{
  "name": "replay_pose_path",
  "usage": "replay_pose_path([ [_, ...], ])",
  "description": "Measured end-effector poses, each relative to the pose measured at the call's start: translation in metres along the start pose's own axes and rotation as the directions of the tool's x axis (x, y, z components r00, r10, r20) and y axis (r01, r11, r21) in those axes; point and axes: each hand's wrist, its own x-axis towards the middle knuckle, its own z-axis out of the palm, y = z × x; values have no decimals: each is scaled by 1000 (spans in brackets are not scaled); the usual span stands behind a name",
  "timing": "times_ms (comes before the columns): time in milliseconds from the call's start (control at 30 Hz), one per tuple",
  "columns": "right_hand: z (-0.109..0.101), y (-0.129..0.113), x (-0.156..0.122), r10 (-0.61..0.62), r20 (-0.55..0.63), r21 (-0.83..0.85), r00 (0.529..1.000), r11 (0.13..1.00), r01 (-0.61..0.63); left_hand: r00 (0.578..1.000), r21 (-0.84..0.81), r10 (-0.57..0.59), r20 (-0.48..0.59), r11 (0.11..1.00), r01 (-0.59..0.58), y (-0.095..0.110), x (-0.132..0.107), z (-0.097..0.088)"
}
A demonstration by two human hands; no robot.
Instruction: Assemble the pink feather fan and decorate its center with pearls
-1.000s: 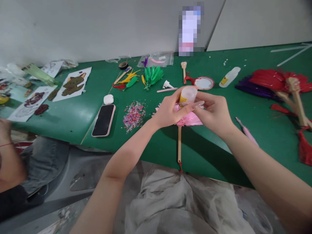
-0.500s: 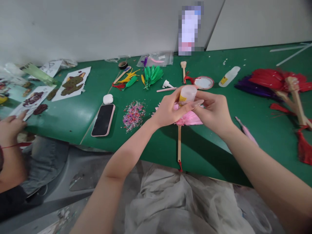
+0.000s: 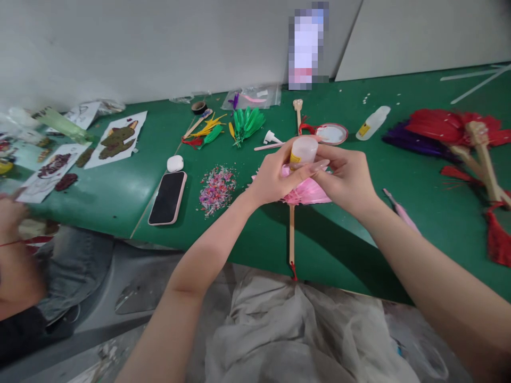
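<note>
My left hand (image 3: 273, 178) is closed round a small translucent glue bottle (image 3: 305, 150) with a yellow label. My right hand (image 3: 346, 178) closes on the bottle's other side, its thumb meeting the left thumb in front. The bottle is tipped with its base up; its nozzle is hidden behind my fingers. Just beneath both hands lies a pink feather fan (image 3: 307, 194), partly covered by them. Its wooden handle (image 3: 291, 234) points towards me and ends in a red cord at the table edge.
Left of the fan are a heap of colourful bits (image 3: 217, 190) and a phone (image 3: 167, 198). Green feathers (image 3: 248, 125), a white lid (image 3: 332, 133) and another bottle (image 3: 373, 123) lie behind. Red feather fans (image 3: 439, 127) lie right. A co-worker's hand (image 3: 11, 215) is far left.
Both my hands keep their hold on the bottle over the fan. The view has shifted slightly. At far left, the co-worker's hand has moved left and towards the edge of view.
</note>
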Motion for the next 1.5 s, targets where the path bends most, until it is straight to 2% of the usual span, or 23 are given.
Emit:
replay_pose_path([
  [133,-1,2,0,-7,-5,-31,1000,999,6,1000,-25,14,-2,1000,-14,1,1,1],
  [300,-4,2,-1,0,4,-32,1000,1000,0,999,-18,-44,-30,999,43,7,3,3],
  [567,-8,-4,-4,17,3,-57,1000,998,-17,995,1,-93,25,996,93,8,0,6],
  [733,-9,-10,-9,20,-3,-63,1000,998,-20,995,1,-95,42,995,95,15,-3,6],
  [1000,-2,-19,-12,63,12,-57,998,996,-62,995,9,-91,31,996,90,26,-11,-3],
  [1200,6,-19,-10,79,45,6,996,997,-79,995,40,-99,21,994,98,26,-16,-11],
  [1500,7,-10,-4,30,30,29,999,999,-31,997,66,-71,26,995,69,19,-11,-12],
])
